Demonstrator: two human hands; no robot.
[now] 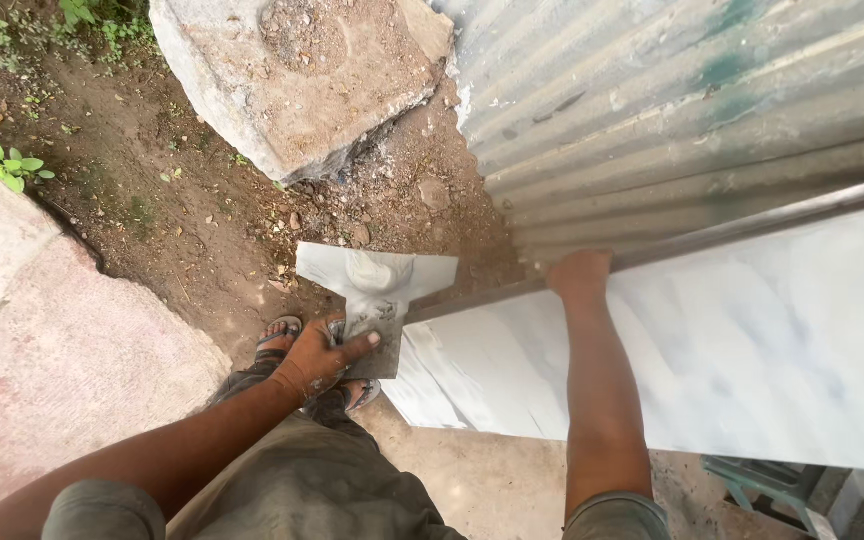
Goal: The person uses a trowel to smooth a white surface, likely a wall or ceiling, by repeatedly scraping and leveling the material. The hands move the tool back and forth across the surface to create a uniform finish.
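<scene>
That flat grey metal scraper blade loaded with white putty [376, 282] looks stiff and light but slippery with paste, so it's best gripped low, where the left hand [324, 356] is clamped on it, just off the white-coated board's [752, 340] left corner. The right hand [580, 277] curls over the board's top edge.

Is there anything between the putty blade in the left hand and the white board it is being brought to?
Nothing visible does. The left hand holds the wide putty blade, loaded with a lump of white paste, just off the left end of the white board. Only bare ground shows between them. The right hand grips the board's top edge, farther right.
</scene>
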